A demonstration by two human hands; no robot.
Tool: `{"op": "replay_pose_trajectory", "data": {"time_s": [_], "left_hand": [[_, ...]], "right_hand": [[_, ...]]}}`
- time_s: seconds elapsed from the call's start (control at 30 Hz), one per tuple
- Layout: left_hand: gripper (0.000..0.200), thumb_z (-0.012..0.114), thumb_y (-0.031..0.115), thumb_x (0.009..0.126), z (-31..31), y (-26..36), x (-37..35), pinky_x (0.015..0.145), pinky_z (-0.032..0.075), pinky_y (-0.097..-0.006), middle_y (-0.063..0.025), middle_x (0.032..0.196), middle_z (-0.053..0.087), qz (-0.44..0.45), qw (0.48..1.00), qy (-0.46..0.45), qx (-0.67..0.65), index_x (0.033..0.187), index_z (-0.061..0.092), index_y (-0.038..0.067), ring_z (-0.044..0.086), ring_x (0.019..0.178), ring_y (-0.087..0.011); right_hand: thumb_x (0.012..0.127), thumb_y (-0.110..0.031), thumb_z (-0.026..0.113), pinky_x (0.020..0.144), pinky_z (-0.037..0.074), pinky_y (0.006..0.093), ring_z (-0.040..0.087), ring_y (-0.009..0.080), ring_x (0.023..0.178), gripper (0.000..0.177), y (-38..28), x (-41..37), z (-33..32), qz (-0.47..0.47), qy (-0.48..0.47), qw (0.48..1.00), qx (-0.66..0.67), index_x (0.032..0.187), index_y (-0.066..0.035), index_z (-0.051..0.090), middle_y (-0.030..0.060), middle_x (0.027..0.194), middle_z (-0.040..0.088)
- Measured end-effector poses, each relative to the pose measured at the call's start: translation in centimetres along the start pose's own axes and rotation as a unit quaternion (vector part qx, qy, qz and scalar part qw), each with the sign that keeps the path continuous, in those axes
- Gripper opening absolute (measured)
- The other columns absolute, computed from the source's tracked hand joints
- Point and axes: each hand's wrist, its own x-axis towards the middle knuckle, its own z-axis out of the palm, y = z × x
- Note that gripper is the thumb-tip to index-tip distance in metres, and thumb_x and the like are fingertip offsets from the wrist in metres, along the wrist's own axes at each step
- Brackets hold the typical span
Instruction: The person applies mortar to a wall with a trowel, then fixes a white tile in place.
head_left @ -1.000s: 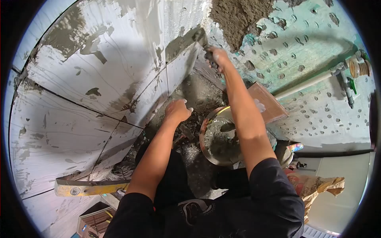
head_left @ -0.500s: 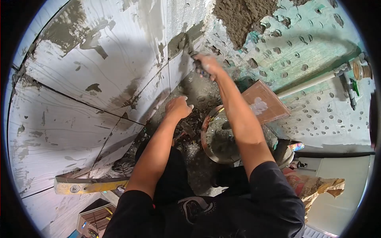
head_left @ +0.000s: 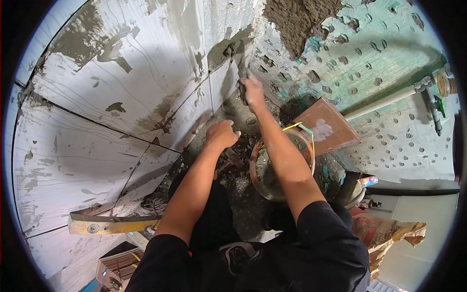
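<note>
My right hand [head_left: 253,91] grips the dark handle of a trowel [head_left: 242,61]. The blade points up into the wall corner, beside a patch of wet grey mortar [head_left: 220,54] at the edge of the white tiles. My left hand [head_left: 223,134] hangs in a loose fist over the floor, left of the bucket; nothing sticks out of it, though its palm is turned away. Under my right forearm stands a round bucket [head_left: 254,170] with grey mortar inside, partly hidden by the arm.
Large white tiles [head_left: 87,146] smeared with mortar line the left wall. A brown tile [head_left: 331,127] leans behind the bucket against the pitted green wall [head_left: 369,58], near a white pipe [head_left: 382,103]. A yellow spirit level [head_left: 114,227] lies lower left; a torn paper bag [head_left: 389,233] sits lower right.
My right hand has come down and slightly left, and the trowel blade now stands more upright in the corner. The bucket's yellow handle shows more. My left hand stays nearly in place.
</note>
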Motion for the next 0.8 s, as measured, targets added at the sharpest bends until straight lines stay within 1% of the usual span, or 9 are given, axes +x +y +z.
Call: {"op": "replay_pose_trajectory", "data": {"time_s": [0.03, 0.07, 0.17, 0.2, 0.43, 0.53, 0.63, 0.73, 0.8], "left_hand": [[0.053, 0.063, 0.039, 0.080, -0.1, -0.3, -0.1, 0.096, 0.039, -0.0420, -0.0155, 0.121, 0.055, -0.005, 1.000, 0.005, 0.003, 0.123, 0.053, 0.010, 0.050, 0.115, -0.0318], [0.053, 0.063, 0.039, 0.079, -0.1, -0.5, -0.2, 0.096, 0.040, -0.0422, -0.0156, 0.121, 0.055, -0.010, 1.000, 0.010, 0.006, 0.123, 0.053, 0.010, 0.050, 0.115, -0.0319], [0.053, 0.063, 0.039, 0.079, -0.4, -1.1, -0.2, 0.095, 0.040, -0.0421, -0.0160, 0.121, 0.055, -0.013, 1.000, 0.025, 0.012, 0.123, 0.053, 0.011, 0.050, 0.114, -0.0320], [0.053, 0.064, 0.039, 0.079, -0.5, -1.2, -0.4, 0.095, 0.040, -0.0420, -0.0161, 0.121, 0.055, -0.014, 0.999, 0.027, 0.013, 0.123, 0.053, 0.011, 0.050, 0.114, -0.0320], [0.053, 0.062, 0.040, 0.080, -0.9, -0.9, -0.2, 0.096, 0.038, -0.0467, -0.0147, 0.127, 0.051, -0.032, 0.999, -0.002, 0.001, 0.124, 0.053, 0.012, 0.048, 0.117, -0.0314], [0.050, 0.062, 0.038, 0.079, -0.5, -0.7, 0.0, 0.097, 0.039, -0.0385, -0.0135, 0.121, 0.056, -0.036, 0.999, 0.018, 0.008, 0.121, 0.055, 0.010, 0.049, 0.116, -0.0283], [0.050, 0.062, 0.038, 0.079, -0.7, -0.5, 0.1, 0.097, 0.039, -0.0383, -0.0131, 0.123, 0.055, -0.025, 1.000, 0.002, 0.014, 0.121, 0.055, 0.010, 0.048, 0.117, -0.0283], [0.051, 0.063, 0.037, 0.079, -0.4, -0.7, 0.3, 0.097, 0.039, -0.0382, -0.0137, 0.122, 0.055, -0.018, 1.000, 0.010, 0.017, 0.121, 0.055, 0.010, 0.049, 0.116, -0.0287], [0.052, 0.061, 0.039, 0.080, -0.5, -0.8, 0.4, 0.096, 0.040, -0.0422, -0.0142, 0.123, 0.054, -0.005, 1.000, 0.014, 0.018, 0.122, 0.054, 0.010, 0.049, 0.115, -0.0308]], "right_hand": [[0.083, -0.023, 0.051, 0.072, 0.050, 0.0384, 0.061, 0.0284, 0.077, 0.037, 1.3, 0.3, 0.6, -0.099, 0.026, 0.990, -0.096, 0.112, -0.001, 0.057, 0.0154, 0.077, 0.060], [0.083, -0.024, 0.054, 0.089, 0.043, 0.0391, 0.058, 0.0364, 0.097, 0.044, 3.9, 1.0, 0.3, -0.083, -0.024, 0.980, -0.179, 0.121, -0.001, 0.053, 0.0220, 0.099, 0.061], [0.083, -0.026, 0.057, 0.089, 0.043, 0.0415, 0.054, 0.0412, 0.103, 0.045, 5.7, 0.8, 0.6, -0.151, -0.042, 0.922, -0.355, 0.123, -0.007, 0.053, 0.0260, 0.117, 0.053], [0.084, -0.028, 0.056, 0.088, 0.044, 0.0443, 0.053, 0.0440, 0.101, 0.046, 5.8, 0.9, 1.0, -0.158, -0.011, 0.899, -0.408, 0.127, -0.014, 0.050, 0.0280, 0.120, 0.049], [0.084, -0.024, 0.055, 0.082, 0.046, 0.0484, 0.055, 0.0448, 0.093, 0.048, 3.9, 1.0, -1.1, -0.116, -0.091, 0.882, -0.447, 0.131, -0.021, 0.044, 0.0282, 0.111, 0.051], [0.083, -0.021, 0.055, 0.079, 0.046, 0.0488, 0.056, 0.0441, 0.090, 0.050, 4.7, 1.1, -1.8, -0.123, -0.101, 0.878, -0.451, 0.132, -0.021, 0.043, 0.0270, 0.107, 0.053], [0.085, -0.025, 0.056, 0.078, 0.046, 0.0455, 0.053, 0.0429, 0.093, 0.043, 6.0, 0.0, -2.9, -0.175, -0.063, 0.875, -0.446, 0.126, -0.014, 0.049, 0.0271, 0.106, 0.052], [0.086, -0.023, 0.054, 0.067, 0.050, 0.0420, 0.060, 0.0348, 0.078, 0.042, 6.2, -1.5, -4.6, -0.232, -0.025, 0.837, -0.496, 0.125, -0.008, 0.048, 0.0209, 0.097, 0.058], [0.086, -0.023, 0.053, 0.058, 0.051, 0.0383, 0.060, 0.0295, 0.062, 0.043, 4.6, -1.1, -4.6, -0.057, -0.032, 0.956, -0.285, 0.126, -0.008, 0.049, 0.0185, 0.083, 0.059]]}}
